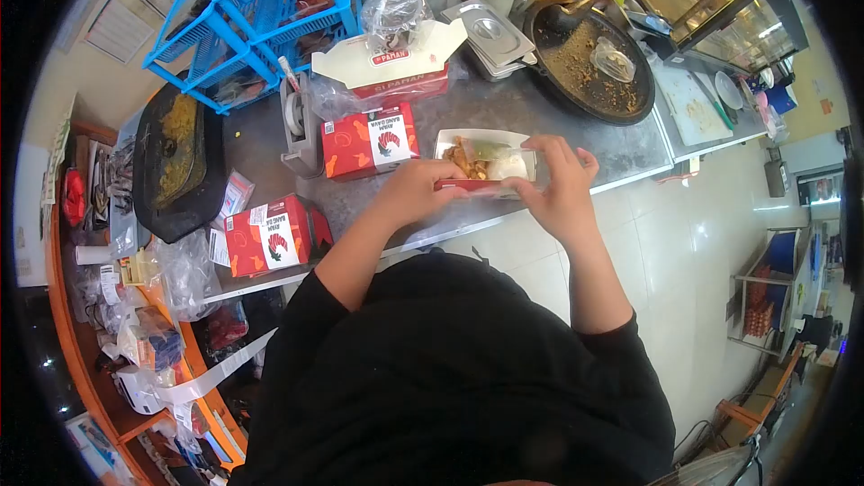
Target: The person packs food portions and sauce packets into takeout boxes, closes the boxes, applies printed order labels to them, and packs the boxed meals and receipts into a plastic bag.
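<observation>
An open paper food box (445, 146), white inside and red outside, stands near the table's front edge. Fried pieces (466, 160) fill its left part, white rice (509, 167) its right, and something green in clear plastic (489, 150) lies along the back. My left hand (414, 191) grips the box's front left corner. At the right end, my right hand (556, 182) has its thumb at the front and its fingers at the clear plastic near the back corner. A closed red box (346, 146) sits just left of the open one.
Another red box (261, 238) is at the front left, beside a tape dispenser (300, 130) and a black tray (180, 157). Behind are blue racks (256, 31), an open carton (400, 85) and metal lids (486, 36). A round black pan (589, 63) and a cutting board (688, 106) are on the right.
</observation>
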Action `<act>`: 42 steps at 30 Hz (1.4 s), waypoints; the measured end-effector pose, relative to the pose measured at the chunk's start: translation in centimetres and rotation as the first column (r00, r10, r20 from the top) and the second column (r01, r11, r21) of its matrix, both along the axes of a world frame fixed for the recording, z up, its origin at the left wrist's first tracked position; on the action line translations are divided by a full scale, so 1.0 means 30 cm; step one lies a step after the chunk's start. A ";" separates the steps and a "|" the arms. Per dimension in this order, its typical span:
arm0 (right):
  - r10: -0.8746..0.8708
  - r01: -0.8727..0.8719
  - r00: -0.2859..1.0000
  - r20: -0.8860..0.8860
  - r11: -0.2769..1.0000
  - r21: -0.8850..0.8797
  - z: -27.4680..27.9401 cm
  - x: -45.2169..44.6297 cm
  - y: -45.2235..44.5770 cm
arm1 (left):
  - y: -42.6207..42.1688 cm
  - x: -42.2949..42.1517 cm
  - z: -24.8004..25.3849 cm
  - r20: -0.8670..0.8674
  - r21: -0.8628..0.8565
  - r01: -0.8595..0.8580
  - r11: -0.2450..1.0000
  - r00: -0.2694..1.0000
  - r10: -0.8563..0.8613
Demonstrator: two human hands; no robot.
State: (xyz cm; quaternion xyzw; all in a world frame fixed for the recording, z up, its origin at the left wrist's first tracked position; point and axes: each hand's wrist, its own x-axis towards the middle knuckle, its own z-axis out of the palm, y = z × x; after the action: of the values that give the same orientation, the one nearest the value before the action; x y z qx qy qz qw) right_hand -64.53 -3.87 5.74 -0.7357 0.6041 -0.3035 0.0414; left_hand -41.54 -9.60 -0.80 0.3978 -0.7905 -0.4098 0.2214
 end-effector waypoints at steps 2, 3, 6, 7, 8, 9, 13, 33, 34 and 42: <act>0.086 -0.085 0.996 0.019 0.996 -0.038 0.009 -0.023 0.007 | 0.003 -0.004 -0.005 -0.009 -0.006 -0.029 1.000 1.000 0.029; 0.167 -0.166 0.986 0.013 0.985 -0.045 0.020 -0.051 0.015 | 0.004 -0.010 -0.009 -0.023 0.004 -0.067 0.998 0.997 0.067; 0.299 -0.300 0.948 -0.110 0.954 0.010 0.078 -0.051 0.037 | 0.002 -0.016 0.006 -0.013 0.050 -0.120 0.992 0.993 0.121; 0.322 -0.320 0.932 -0.167 0.947 0.043 0.089 -0.041 0.043 | 0.000 -0.018 0.015 0.000 0.067 -0.124 0.990 0.992 0.124; 0.280 -0.281 0.939 -0.200 0.959 0.024 0.075 -0.035 0.037 | 0.000 -0.018 0.008 -0.008 -0.005 -0.068 0.998 0.998 0.068; 0.235 -0.241 0.944 -0.233 0.970 0.004 0.046 -0.030 0.022 | 0.000 -0.017 -0.004 -0.013 -0.078 -0.011 0.997 1.000 0.010; 0.174 -0.193 0.952 -0.254 0.980 -0.052 -0.014 -0.025 -0.012 | 0.009 -0.017 0.003 -0.006 -0.220 0.159 0.962 0.986 -0.164; -0.280 0.278 0.960 0.001 0.956 0.091 -0.309 -0.146 -0.012 | 0.098 -0.005 -0.117 0.263 -0.313 -0.406 0.859 0.832 0.489; -0.289 0.293 0.956 -0.049 0.939 0.182 -0.326 -0.121 -0.013 | 0.116 -0.036 -0.134 0.312 -0.251 -0.406 0.879 0.825 0.471; -0.281 0.094 0.941 0.187 0.749 0.656 -0.509 -0.143 -0.101 | 0.096 -0.072 -0.293 0.330 0.335 -0.455 0.825 0.877 0.349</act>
State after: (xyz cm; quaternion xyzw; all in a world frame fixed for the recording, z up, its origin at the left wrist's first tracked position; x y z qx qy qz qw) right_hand -68.82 -6.91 -9.52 -0.5631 0.7306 -0.1816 0.3407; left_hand -43.70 -6.72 -9.59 0.6424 -0.6081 -0.4523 0.1134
